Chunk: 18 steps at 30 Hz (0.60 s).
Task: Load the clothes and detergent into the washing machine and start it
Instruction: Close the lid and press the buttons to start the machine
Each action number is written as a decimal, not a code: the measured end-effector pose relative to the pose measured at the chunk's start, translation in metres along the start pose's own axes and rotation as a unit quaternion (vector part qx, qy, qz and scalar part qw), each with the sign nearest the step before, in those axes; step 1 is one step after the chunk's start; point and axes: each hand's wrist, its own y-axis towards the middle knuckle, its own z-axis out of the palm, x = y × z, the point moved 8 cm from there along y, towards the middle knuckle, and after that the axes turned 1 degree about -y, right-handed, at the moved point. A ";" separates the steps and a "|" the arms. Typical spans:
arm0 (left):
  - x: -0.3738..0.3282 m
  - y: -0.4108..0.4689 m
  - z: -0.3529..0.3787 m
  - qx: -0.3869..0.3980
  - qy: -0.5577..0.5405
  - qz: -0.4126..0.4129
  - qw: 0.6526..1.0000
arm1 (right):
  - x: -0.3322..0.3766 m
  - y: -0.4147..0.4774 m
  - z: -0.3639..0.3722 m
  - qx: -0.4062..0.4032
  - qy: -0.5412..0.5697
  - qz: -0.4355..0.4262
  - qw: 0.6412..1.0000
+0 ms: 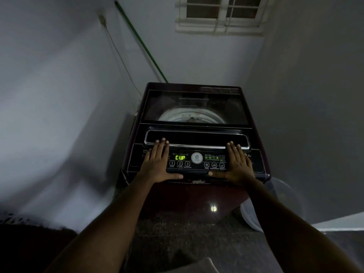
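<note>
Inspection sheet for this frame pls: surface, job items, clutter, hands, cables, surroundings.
Surface: washing machine top, lid shut, drum visible through glass.
Job's things: display reads CUP; clothes, detergent: nothing seen.
Clutter: translucent tub on floor, right of machine.
Grippers: left hand and right hand flat on control panel, fingers straight, holding nothing.
Cables: thin cable down left wall behind machine.
Surroundings: green pole in corner, window above.

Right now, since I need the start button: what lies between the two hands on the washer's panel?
In the head view, between the left hand and right hand lie the lit display, a round badge and the Start/Pause button.
</note>
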 end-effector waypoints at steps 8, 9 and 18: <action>0.001 0.001 0.001 0.000 -0.010 -0.003 1.000 | 0.000 0.000 0.001 0.002 0.003 -0.002 1.000; 0.001 0.000 0.001 0.000 -0.009 -0.004 1.000 | 0.000 0.000 0.002 0.003 0.003 -0.002 1.000; 0.000 -0.002 0.000 0.004 -0.017 -0.007 1.000 | 0.000 -0.001 0.001 -0.007 0.007 -0.008 1.000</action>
